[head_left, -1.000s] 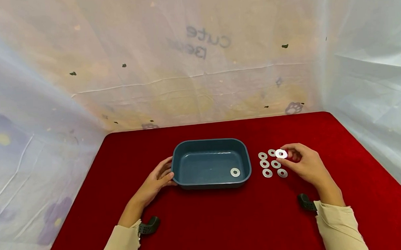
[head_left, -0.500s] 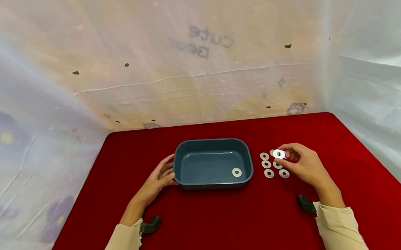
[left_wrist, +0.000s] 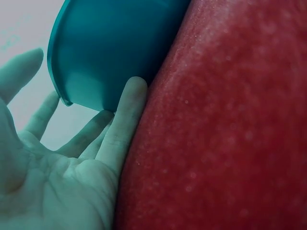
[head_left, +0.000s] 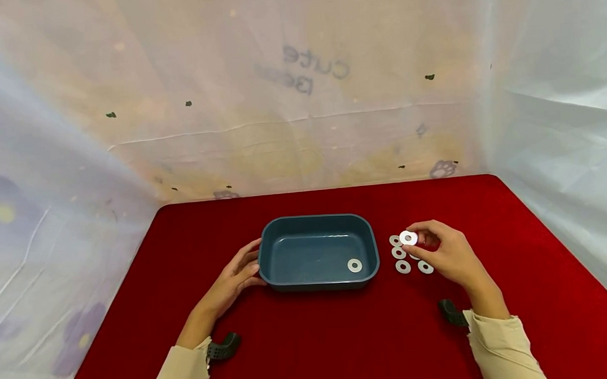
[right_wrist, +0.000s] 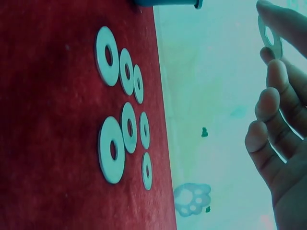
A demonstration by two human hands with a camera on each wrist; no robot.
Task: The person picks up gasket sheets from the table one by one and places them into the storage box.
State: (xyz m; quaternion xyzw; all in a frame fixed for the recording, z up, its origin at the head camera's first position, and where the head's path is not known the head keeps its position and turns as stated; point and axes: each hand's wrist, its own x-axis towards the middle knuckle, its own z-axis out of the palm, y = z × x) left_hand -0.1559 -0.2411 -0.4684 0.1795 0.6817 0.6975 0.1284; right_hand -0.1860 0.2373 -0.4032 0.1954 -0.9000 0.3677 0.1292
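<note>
While the outspread left hand [head_left: 228, 285] touches the tray [head_left: 307, 264], elongated crosswise, the right hand [head_left: 455, 257] pinches 1 washer [head_left: 403, 239], broad face upward.

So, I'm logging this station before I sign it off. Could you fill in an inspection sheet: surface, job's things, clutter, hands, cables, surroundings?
Surface: red, cloth-like tabletop.
Job's things: blue tray with one flat washer lying in it; seven loose washers on the tabletop to its right; one held washer, raised off the surface.
Clutter: nothing seen.
Hands: left hand touches the tray's left end, fingers fairly straight; right hand pinches the held washer.
Cables: nothing seen.
Surroundings: pale printed sheeting behind the tabletop and along both sides.
</note>
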